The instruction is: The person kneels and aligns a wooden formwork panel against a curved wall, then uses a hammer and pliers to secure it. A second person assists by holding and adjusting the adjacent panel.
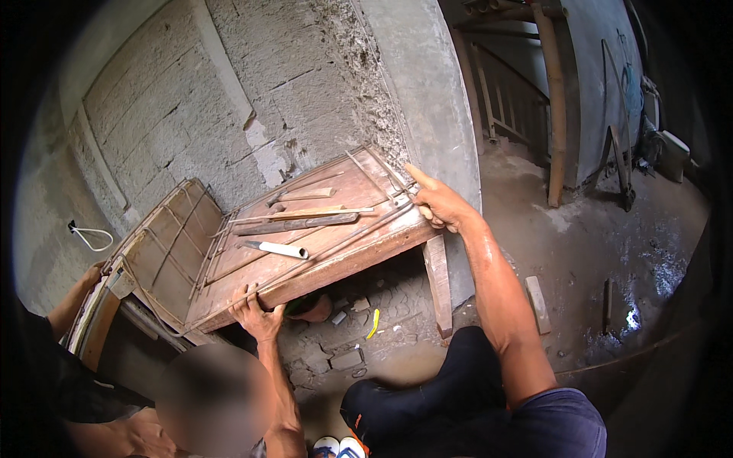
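A long bent metal rod (336,249) runs along the front edge of a worn wooden bench (366,256). My left hand (258,317) is curled over this edge near its left part, fingers on the rod and thumb beside the wood. At the far right corner, my right hand (441,202) closes on the rod's end, its index finger stretched out. On the benchtop lie a hammer (305,195), a dark wooden bar (298,224), a pale wooden strip (309,212) and a white tube with a dark end (276,249).
At the left, another person's hand (90,278) grips a padded board (164,237) with thin rods before it. A rough block wall (183,99) stands behind. Rubble and a yellow strip (372,324) lie below. A wooden block (537,305) and bamboo post (557,114) are rightward.
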